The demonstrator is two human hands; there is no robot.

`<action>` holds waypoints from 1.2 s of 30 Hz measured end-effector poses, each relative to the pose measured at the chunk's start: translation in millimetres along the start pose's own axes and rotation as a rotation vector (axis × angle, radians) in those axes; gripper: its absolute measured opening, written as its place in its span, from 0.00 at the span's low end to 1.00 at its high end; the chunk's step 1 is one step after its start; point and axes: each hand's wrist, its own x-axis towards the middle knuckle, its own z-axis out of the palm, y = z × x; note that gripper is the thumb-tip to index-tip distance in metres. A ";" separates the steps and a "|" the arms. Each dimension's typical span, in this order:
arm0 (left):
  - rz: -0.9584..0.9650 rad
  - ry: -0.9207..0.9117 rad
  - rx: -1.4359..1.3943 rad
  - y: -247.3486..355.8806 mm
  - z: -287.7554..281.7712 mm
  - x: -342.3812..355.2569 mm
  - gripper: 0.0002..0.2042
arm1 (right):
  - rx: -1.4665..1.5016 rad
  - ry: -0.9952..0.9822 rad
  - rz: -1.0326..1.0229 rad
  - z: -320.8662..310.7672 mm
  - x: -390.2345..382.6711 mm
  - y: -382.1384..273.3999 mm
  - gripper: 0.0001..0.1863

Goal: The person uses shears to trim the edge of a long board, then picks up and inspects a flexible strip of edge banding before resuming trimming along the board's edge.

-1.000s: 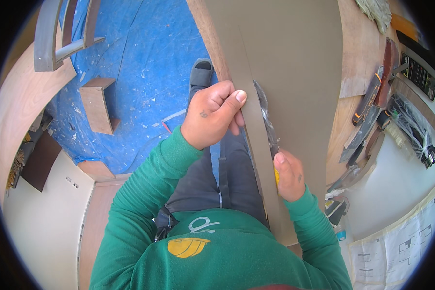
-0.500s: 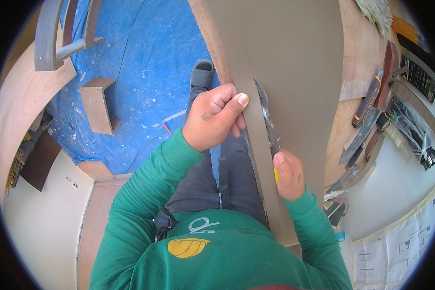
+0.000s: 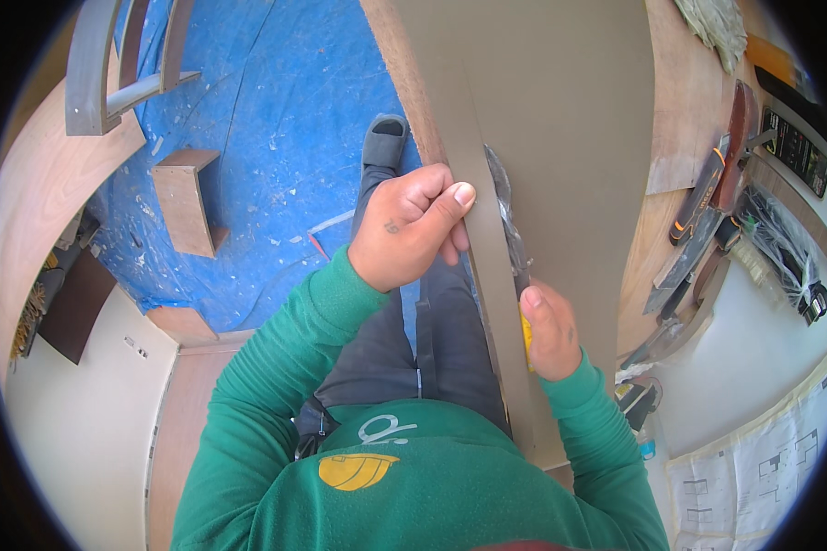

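Observation:
A grey-brown sheet (image 3: 570,138) lies lengthwise before me, with a narrow strip (image 3: 477,211) along its left side. My left hand (image 3: 413,225) pinches this strip's left edge between thumb and curled fingers. Closed around a yellow-handled tool (image 3: 526,342), my right hand (image 3: 551,332) rests against the sheet on the strip's right side; most of the handle is hidden by the hand. Ahead of it a dark, shiny, narrow shape (image 3: 508,216) runs between strip and sheet. I cannot tell whether that is the tool's blade or something showing through a gap.
Wooden boards (image 3: 675,138) lie at the right, with a handsaw (image 3: 685,262) and an orange-and-black tool (image 3: 698,197) on them. Paper drawings (image 3: 763,459) lie lower right. A small wooden frame (image 3: 186,207) stands on the blue floor sheet (image 3: 276,119); a curved wooden piece (image 3: 87,73) is farther left.
My left hand has shifted very slightly to the right and nearer me with the strip. A little more of the yellow handle shows beside my right hand.

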 end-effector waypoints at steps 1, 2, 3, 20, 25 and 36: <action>0.000 -0.001 0.003 -0.2 -0.1 0.1 0.16 | -0.010 0.005 -0.014 -0.4 -0.2 1.1 0.27; 0.001 -0.001 0.006 -0.5 -0.1 0.1 0.16 | -0.021 0.011 -0.027 -1.1 -0.8 3.1 0.27; 0.002 -0.002 0.005 -0.7 -0.3 0.2 0.16 | -0.030 0.016 -0.041 -1.4 -1.1 4.0 0.27; -0.003 -0.024 -0.011 -0.6 -2.7 -0.1 0.16 | -0.045 0.021 -0.051 -0.6 3.3 -2.9 0.28; -0.009 -0.030 -0.008 -2.2 -3.4 0.3 0.16 | -0.034 0.022 -0.039 1.5 2.0 -5.6 0.27; 0.006 -0.046 -0.022 0.1 -3.9 -0.3 0.16 | 0.044 0.000 0.009 3.8 8.4 -5.2 0.27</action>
